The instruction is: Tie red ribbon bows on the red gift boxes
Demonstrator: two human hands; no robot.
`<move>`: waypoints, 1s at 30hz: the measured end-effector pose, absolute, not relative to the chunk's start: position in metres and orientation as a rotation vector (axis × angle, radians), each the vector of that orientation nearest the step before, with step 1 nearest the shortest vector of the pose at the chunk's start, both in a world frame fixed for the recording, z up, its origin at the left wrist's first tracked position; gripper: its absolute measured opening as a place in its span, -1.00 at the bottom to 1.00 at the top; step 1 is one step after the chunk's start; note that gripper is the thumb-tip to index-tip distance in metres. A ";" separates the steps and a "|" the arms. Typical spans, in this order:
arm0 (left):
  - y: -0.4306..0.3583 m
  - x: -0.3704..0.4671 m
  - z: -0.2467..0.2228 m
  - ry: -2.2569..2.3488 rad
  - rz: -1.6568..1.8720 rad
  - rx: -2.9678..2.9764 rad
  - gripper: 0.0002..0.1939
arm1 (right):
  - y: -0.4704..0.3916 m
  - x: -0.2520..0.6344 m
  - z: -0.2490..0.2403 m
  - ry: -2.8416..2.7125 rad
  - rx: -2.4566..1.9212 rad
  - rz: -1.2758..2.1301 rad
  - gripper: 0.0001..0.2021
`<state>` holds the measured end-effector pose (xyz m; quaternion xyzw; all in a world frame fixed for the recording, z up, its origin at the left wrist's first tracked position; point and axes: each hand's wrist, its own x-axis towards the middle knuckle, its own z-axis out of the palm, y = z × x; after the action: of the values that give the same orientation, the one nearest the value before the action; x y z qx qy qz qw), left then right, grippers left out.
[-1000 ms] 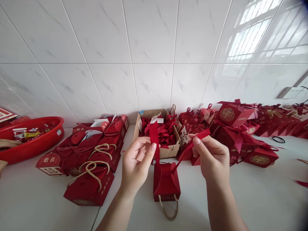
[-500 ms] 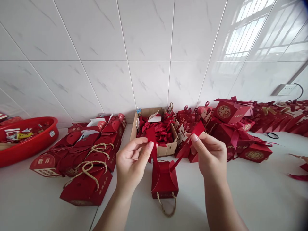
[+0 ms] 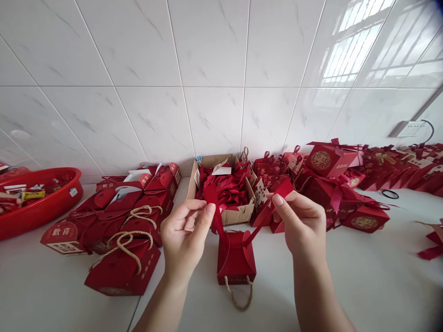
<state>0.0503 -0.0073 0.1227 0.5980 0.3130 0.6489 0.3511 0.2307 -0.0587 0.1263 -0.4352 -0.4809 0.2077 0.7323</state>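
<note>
A small red gift box [image 3: 236, 258] stands on the white counter between my forearms, its rope handle [image 3: 238, 304] hanging toward me. A red ribbon [image 3: 217, 220] runs up from the top of the box in two lengths. My left hand [image 3: 188, 235] pinches one length between thumb and fingers. The other length is pinched in my right hand [image 3: 302, 221], with a bit of ribbon sticking up past the thumb. Behind the box, a cardboard carton [image 3: 238, 216] holds a heap of red ribbons [image 3: 224, 186].
Several red boxes with rope handles [image 3: 122, 265] sit at left, beside a red plastic basin [image 3: 44, 212] of wrapped sweets. Ribbon-tied boxes [image 3: 367, 222] are piled at right. A black ring [image 3: 390, 194] lies near them. A tiled wall [image 3: 214, 115] rises behind.
My left hand has moved slightly left with its ribbon end, so the two lengths spread a little wider. At far left, something like a hand now shows over the basin.
</note>
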 end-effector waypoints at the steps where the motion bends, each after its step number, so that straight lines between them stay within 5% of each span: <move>1: -0.008 0.050 0.123 0.812 1.683 1.552 -0.90 | -0.059 0.231 0.126 -1.055 -0.957 0.449 -0.78; 11: -0.008 0.050 0.122 0.810 1.699 1.555 -0.89 | -0.055 0.230 0.121 -1.037 -0.940 0.382 -0.79; 22: -0.008 0.054 0.123 0.728 1.242 1.875 -0.95 | -0.048 0.222 0.126 -1.293 -1.008 0.777 -0.84; 30: -0.005 0.056 0.126 0.746 1.221 1.803 -0.95 | -0.051 0.223 0.126 -1.504 -0.915 0.848 -0.80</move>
<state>0.0558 -0.0045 0.1257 0.7151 0.2962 0.4842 0.4079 0.2232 -0.0510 0.1257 -0.3879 -0.6379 0.3598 0.5596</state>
